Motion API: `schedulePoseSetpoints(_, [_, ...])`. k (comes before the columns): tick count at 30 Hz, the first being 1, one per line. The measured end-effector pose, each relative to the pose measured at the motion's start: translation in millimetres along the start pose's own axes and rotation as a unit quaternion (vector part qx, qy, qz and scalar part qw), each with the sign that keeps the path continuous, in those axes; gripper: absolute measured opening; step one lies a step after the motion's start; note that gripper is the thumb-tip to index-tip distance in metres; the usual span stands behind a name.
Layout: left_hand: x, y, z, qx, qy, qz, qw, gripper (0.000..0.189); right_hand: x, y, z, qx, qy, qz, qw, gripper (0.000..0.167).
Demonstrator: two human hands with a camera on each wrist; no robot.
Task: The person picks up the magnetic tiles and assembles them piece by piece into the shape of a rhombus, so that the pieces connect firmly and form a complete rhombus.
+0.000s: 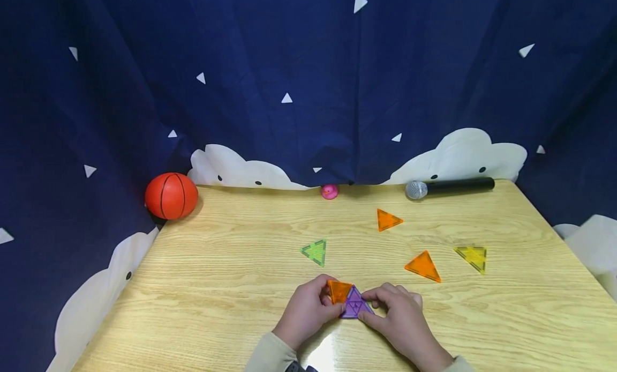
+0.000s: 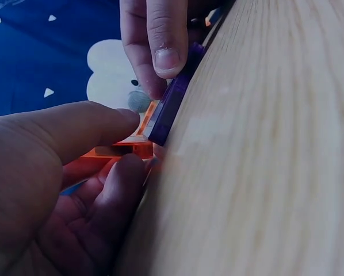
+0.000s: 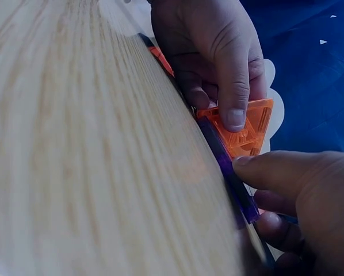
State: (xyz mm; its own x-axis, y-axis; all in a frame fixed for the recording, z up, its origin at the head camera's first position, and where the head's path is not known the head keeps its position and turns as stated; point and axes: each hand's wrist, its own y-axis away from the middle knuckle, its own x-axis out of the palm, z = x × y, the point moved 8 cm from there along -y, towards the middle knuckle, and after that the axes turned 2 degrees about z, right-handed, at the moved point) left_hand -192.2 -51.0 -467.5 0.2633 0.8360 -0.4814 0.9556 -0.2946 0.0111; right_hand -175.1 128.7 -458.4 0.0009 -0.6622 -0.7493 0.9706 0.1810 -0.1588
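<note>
My left hand (image 1: 307, 309) pinches an orange see-through triangle tile (image 1: 339, 290) between thumb and fingers. In the right wrist view this orange tile (image 3: 259, 121) is tilted up from the wood, one edge along a purple triangle tile (image 3: 221, 158). The purple tile (image 1: 355, 305) lies low at the tabletop, and my right hand (image 1: 404, 319) grips its right side with thumb and forefinger. My left thumb reaches over to the join between the two tiles. Seen from the left wrist, the purple tile (image 2: 175, 103) stands edge-on beside the right fingertips.
A green triangle tile (image 1: 315, 252) lies beyond the hands. Two orange tiles (image 1: 424, 266) (image 1: 388, 220) and a yellow tile (image 1: 474, 257) lie to the right. Along the back are a red ball (image 1: 172, 196), a pink toy duck (image 1: 330, 191) and a microphone (image 1: 448, 187), before a blue curtain (image 1: 308, 66).
</note>
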Motion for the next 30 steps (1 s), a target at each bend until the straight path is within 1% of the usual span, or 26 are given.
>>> schedulePoseSetpoints(3, [0.2,0.6,-1.3,-0.001,-0.01,0.008,0.9999,0.037,0.0,0.3,0.8,-0.002,-0.001,-0.001,1.0,0.026])
schedulePoseSetpoints(5, [0.0,1.1,-3.1,0.002,-0.026,0.01,0.9996,0.038,0.2,-0.1,1.6,-0.004,-0.002,-0.004,1.0,0.027])
schedulePoseSetpoints(11, [-3.8,3.4,-8.9,0.018,-0.081,-0.005,0.9965,0.032,2.1,-3.8,4.1,-0.016,-0.006,-0.012,0.9998,0.025])
schedulePoseSetpoints(16, [-7.5,4.5,-6.6,0.012,-0.085,-0.001,0.9963,0.03,3.1,-10.2,1.6,-0.007,-0.024,-0.008,0.9996,0.013])
schedulePoseSetpoints(20, [-13.7,5.8,-0.7,-0.002,-0.088,0.004,0.9961,0.031,5.1,-19.4,0.0,-0.01,-0.05,-0.001,0.9987,0.007])
schedulePoseSetpoints(23, [-19.2,7.0,4.0,-0.012,-0.094,0.006,0.9955,0.03,8.8,-27.2,-1.1,-0.02,-0.055,0.008,0.9982,0.008])
schedulePoseSetpoints(26, [-24.6,8.1,6.9,-0.014,-0.099,0.007,0.995,0.029,13.6,-35.9,-1.6,-0.026,-0.061,0.015,0.9977,0.009])
schedulePoseSetpoints(30, [-31.7,9.6,10.0,-0.015,-0.102,0.011,0.9946,0.03,20.2,-48.3,1.1,-0.031,-0.067,0.012,0.9972,0.012])
